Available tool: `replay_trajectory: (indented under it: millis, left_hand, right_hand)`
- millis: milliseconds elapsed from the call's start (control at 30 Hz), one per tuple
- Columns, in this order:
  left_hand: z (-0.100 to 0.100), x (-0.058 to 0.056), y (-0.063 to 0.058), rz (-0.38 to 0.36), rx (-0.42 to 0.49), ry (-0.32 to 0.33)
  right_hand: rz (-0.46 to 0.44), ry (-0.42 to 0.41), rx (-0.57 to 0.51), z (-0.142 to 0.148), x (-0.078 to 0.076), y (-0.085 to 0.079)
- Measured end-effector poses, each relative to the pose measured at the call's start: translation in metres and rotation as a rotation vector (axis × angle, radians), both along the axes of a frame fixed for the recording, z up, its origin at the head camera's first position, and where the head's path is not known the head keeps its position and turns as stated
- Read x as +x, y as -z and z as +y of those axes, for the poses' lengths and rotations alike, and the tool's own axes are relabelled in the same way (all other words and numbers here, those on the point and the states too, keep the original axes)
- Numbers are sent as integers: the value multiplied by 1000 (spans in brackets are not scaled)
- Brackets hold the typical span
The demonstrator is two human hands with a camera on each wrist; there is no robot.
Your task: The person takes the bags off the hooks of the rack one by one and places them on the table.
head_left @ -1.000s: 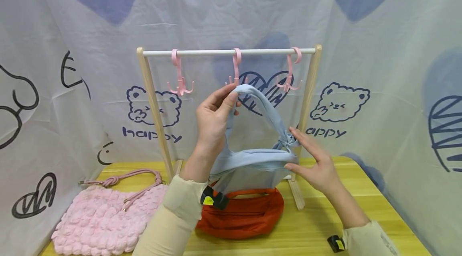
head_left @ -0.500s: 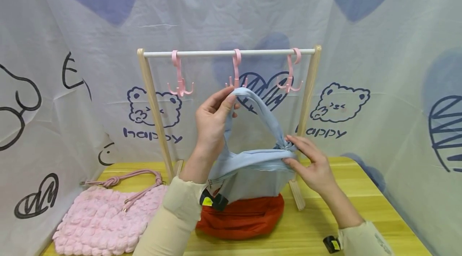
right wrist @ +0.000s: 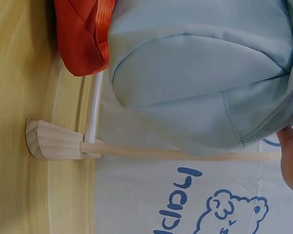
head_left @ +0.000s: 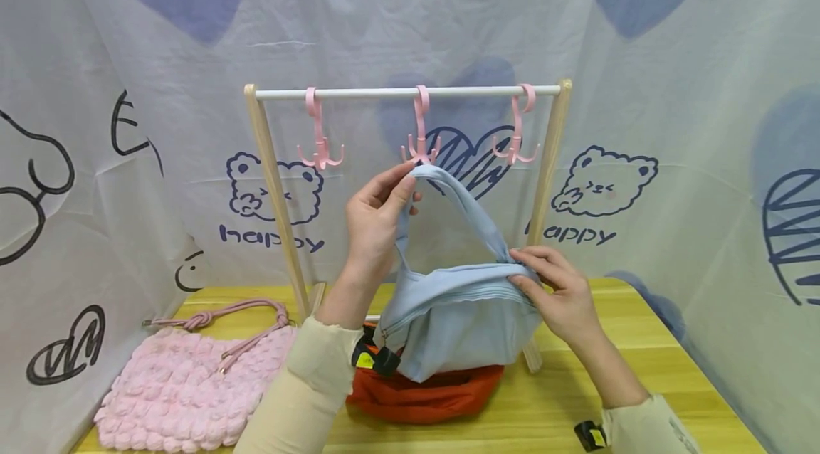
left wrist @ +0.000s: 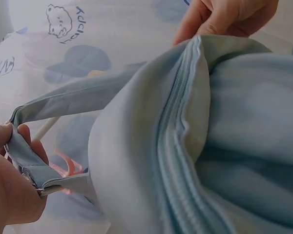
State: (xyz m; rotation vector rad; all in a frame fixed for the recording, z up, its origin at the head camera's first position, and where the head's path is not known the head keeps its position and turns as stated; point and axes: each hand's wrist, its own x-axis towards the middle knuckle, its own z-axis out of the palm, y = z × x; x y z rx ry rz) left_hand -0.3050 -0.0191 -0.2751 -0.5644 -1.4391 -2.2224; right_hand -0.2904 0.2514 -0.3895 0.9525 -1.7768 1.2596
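Note:
My left hand (head_left: 376, 223) pinches the top of the strap (head_left: 470, 212) of a light blue shoulder bag (head_left: 464, 333), just below the middle pink hook (head_left: 420, 127). At the bag's upper right corner, my right hand (head_left: 565, 295) grips the fabric where the strap joins, thumb in front. The bag hangs tilted in the air with its zipper along the upper edge. In the left wrist view, a metal strap buckle (left wrist: 49, 191) shows by my left hand. My right fingertips are partly hidden behind the bag (right wrist: 200, 73) in the right wrist view.
A rack with a white rod (head_left: 365, 94) stands on the yellow wooden table (head_left: 640, 368). Left and right pink hooks (head_left: 320, 148) hang from it too. A red bag (head_left: 429, 403) lies below the blue one, and a puffy pink bag (head_left: 192, 390) lies at left.
The blue bag has come down slightly and swung so its front now shows, covering more of the red bag. My left hand has sunk a little; my right hand has closed on the corner.

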Motion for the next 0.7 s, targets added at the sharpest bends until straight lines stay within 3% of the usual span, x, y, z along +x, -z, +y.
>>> replay_trajectory:
  millis: [367, 700]
  left_hand:
    - [-7, -4, 17, -16, -95, 2]
    - [-15, 0, 40, 19, -332, 67]
  right_hand:
    - [6, 27, -93, -3, 4, 1]
    - [27, 61, -171, -4, 7, 1]
